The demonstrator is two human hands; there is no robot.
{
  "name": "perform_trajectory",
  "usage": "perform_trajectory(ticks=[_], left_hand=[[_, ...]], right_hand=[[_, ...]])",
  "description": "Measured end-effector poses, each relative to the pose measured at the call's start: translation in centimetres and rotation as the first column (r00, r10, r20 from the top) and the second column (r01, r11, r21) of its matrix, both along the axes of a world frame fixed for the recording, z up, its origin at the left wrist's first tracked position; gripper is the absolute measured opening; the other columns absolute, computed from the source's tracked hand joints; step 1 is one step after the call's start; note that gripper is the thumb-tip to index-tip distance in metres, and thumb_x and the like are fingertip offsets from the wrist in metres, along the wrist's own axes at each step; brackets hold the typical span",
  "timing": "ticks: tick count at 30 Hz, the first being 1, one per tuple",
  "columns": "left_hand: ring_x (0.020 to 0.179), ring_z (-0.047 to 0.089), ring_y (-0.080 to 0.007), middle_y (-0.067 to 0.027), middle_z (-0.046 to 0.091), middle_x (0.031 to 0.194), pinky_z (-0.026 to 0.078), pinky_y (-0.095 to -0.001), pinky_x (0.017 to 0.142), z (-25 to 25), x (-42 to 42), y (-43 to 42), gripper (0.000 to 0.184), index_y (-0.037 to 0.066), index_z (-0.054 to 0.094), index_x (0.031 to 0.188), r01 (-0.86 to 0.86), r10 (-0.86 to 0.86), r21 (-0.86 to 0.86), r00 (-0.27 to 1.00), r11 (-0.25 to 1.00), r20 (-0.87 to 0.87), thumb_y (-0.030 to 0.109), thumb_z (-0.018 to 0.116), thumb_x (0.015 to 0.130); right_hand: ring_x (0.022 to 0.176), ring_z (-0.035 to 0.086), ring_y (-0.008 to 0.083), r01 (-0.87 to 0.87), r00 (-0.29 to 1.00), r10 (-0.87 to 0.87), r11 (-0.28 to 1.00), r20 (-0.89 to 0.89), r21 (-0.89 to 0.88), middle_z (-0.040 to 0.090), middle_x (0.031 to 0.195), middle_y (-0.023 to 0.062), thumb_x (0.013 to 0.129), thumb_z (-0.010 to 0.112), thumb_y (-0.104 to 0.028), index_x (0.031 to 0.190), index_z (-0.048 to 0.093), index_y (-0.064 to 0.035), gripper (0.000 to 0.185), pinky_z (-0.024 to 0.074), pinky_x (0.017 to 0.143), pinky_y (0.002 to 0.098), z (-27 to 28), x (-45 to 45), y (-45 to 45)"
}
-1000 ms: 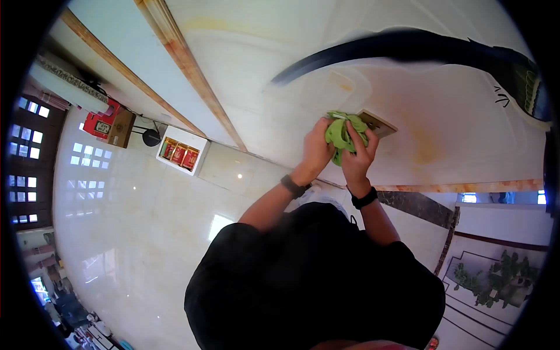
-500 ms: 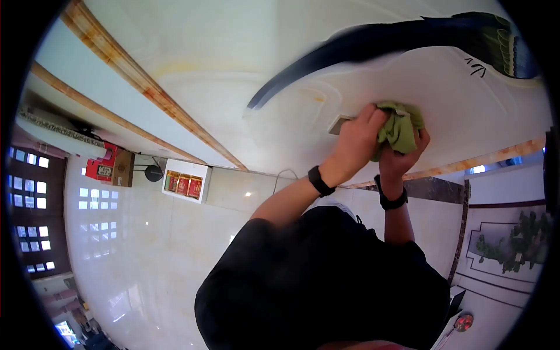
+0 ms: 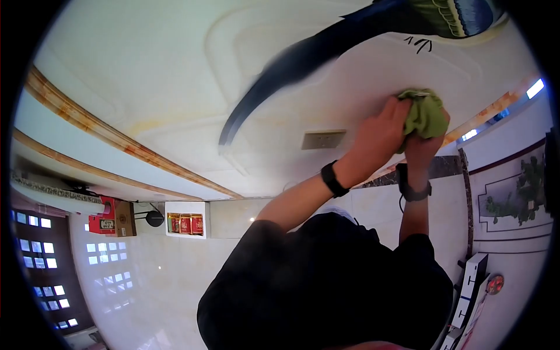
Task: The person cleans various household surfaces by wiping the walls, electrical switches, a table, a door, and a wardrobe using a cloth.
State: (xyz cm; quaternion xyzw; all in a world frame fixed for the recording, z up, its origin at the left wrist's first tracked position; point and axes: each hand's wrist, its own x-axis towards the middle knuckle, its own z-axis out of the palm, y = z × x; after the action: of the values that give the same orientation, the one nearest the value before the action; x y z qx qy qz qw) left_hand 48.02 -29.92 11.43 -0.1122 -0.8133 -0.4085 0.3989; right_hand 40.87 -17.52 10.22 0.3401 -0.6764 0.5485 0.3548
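Observation:
A crumpled green cloth (image 3: 427,114) is bunched between my two hands, close against a pale glossy wall panel (image 3: 291,105). My left hand (image 3: 379,134) grips its left side with bent fingers, and a black band circles that wrist. From below and the right, my right hand (image 3: 424,150) holds the same cloth; its wrist also wears a black band. Parts of the fingers are hidden in the folds. Left of my hands, a beige rectangular plate (image 3: 324,139) is set in the panel. Above them runs a painted dark-blue bird's tail (image 3: 303,64).
Orange-brown marbled trim (image 3: 134,143) edges the panel. At the lower left, a white box with red packages (image 3: 186,221) stands near a red carton (image 3: 102,217) and a small black object (image 3: 154,219). White drawers (image 3: 469,289) stand at the right.
Both hands have moved right along the panel with the cloth, away from the beige plate, which now shows fully. The whole view has turned somewhat.

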Motion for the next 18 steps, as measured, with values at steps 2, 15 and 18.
perform_trajectory(ticks=[2, 15, 18], left_hand=[[0.085, 0.062, -0.0394, -0.0167, 0.054, 0.111, 0.053, -0.0442, 0.065, -0.5, -0.6, 1.7, 0.049, 0.005, 0.045, 0.124, 0.044, -0.042, -0.025, 0.996, 0.999, 0.083, 0.007, 0.064, 0.079], [0.091, 0.062, -0.0380, -0.0185, 0.057, 0.110, 0.051, -0.0462, 0.071, -20.9, 1.5, -0.7, 0.044, 0.005, 0.048, 0.117, -0.044, 0.015, 0.077, 0.940, 0.996, 0.340, 0.006, 0.064, 0.076], [0.093, 0.061, -0.0403, -0.0189, 0.058, 0.111, 0.051, -0.0478, 0.074, -23.7, 4.7, -3.9, 0.046, 0.005, 0.049, 0.117, -0.143, 0.093, 0.144, 0.947, 0.979, 0.309, 0.002, 0.065, 0.074]], right_hand=[[0.110, 0.054, 0.0234, 0.020, 0.998, -0.017, 0.998, 0.054, -0.054, 0.051, 0.119, 0.0115, 0.078, 0.057, 0.010, 0.122, 0.050, 0.0026, 0.045, 0.0430, 0.096, 0.0321, -1.5, -1.2, 1.8], [0.113, 0.049, 0.0322, 0.089, 0.988, -0.122, 0.953, 0.099, 0.289, 0.046, 0.117, 0.0148, 0.077, 0.065, 0.004, 0.120, 0.055, -0.0019, 0.045, 0.0403, 0.098, 0.0395, -19.0, 3.0, -0.9], [0.114, 0.048, 0.0345, -0.072, 0.987, 0.037, 0.974, 0.159, 0.217, 0.046, 0.117, 0.0148, 0.076, 0.065, 0.005, 0.116, 0.061, -0.0048, 0.041, 0.0416, 0.097, 0.0402, -21.3, 5.3, -4.7]])
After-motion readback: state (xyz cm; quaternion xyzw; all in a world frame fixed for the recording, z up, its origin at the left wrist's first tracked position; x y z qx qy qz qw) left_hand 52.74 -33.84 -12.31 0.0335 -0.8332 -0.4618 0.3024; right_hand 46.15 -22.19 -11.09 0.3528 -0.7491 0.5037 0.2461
